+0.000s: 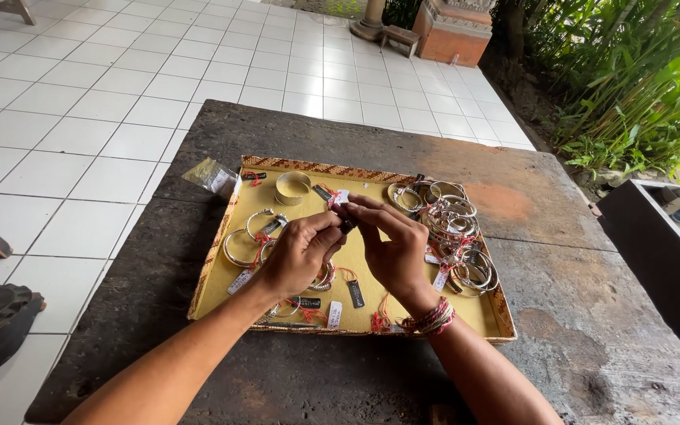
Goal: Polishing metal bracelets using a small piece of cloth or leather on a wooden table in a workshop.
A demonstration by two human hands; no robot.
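While the big dark stone surface (560, 260) fills most of the view, a flat yellow tray (222, 271) with a woven rim lies on it. At 3 o'clock in the tray sits a pile of silver bangles (454, 236). At 9 o'clock lie more silver bangles with red strings (249, 236). At 12 o'clock stands a wide silver cuff (293, 187). Above the tray's middle, the left hand (299, 253) and right hand (395, 248) meet. Both grips are pinched together on a small dark piece with a tag (345, 223). It is too small to tell more.
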